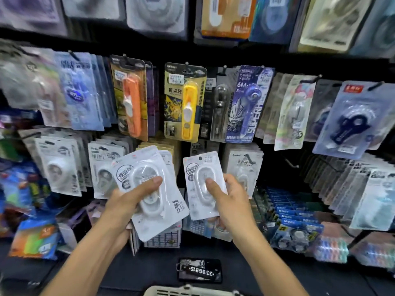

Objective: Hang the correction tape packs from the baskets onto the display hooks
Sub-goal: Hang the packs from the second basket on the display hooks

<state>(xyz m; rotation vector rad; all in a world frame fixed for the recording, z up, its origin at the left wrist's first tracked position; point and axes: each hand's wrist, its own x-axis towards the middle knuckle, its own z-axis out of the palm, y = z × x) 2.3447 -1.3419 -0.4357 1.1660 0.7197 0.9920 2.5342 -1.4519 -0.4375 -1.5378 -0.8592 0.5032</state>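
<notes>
Left hand (pixel 128 201) gripped a stack of white correction tape packs (pixel 149 189), thumb pressed across the top blister, fingers curled behind. Right hand (pixel 226 197) pinched a single pack (pixel 203 184), thumb on the blister, held upright in front of the lower rows of the display. The hang hole at that pack's top edge showed as a dark spot; I could not make out which hook it was meant for.

Risks as I judged them from my station: the stack was fanned and tilted, so the lower packs could slide out if the thumb eased. The hooks (pixel 187 64) around were crowded with hanging packs, so threading the small hole could snag or knock a neighbour loose. A dropped pack would likely land near the phone (pixel 199 271) lying on the ledge below, or by the basket rim (pixel 188 291) at the bottom edge.
</notes>
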